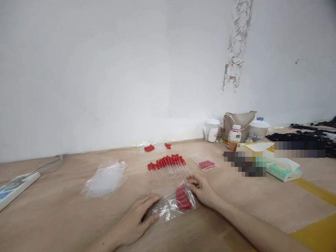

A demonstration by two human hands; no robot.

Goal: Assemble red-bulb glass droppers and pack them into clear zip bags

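A clear zip bag (pixel 168 206) lies in front of me, with several red-bulbed glass droppers (pixel 183 197) inside, bulbs toward its right end. My left hand (pixel 136 217) holds the bag's left end, thumb at the near side and fingers at the far side. At the far right corner, the bent fingers of my right hand (pixel 201 189) grip the plastic. Just beyond the bag, loose droppers (pixel 168 166) lie side by side in a row, red bulbs pointing away from me. To their right rests another bag (pixel 206 162) with red-bulbed droppers in it.
Flat clear bags (pixel 106 180) are piled at the left. Loose red bulbs (pixel 149 148) lie on plastic near the wall. A power strip (pixel 18 187) sits far left. Along the right stand a lidded cup (pixel 212 130), a bottle (pixel 233 138), a grey bag (pixel 240 126) and a tissue pack (pixel 285 169).
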